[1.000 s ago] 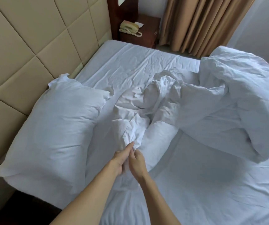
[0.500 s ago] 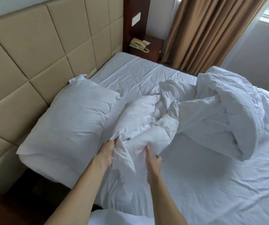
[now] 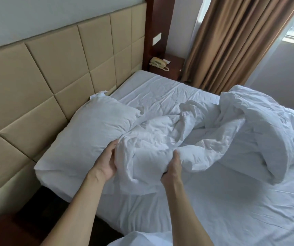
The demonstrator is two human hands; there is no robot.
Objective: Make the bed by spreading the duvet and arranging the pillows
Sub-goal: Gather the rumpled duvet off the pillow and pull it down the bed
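both my hands, left hand (image 3: 107,161) and right hand (image 3: 173,166), grip the bunched duvet (image 3: 187,139) edge beside the pillow (image 3: 91,137); its bulk trails away to my right across the bed (image 3: 231,201).

both hands (image 3: 107,162) gripping bunched duvet (image 3: 204,135), pillow (image 3: 96,132) beside

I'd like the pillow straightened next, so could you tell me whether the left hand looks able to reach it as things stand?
Probably yes: the left hand grips the duvet right beside the pillow, with nothing between them, though it would have to let go of the duvet first.
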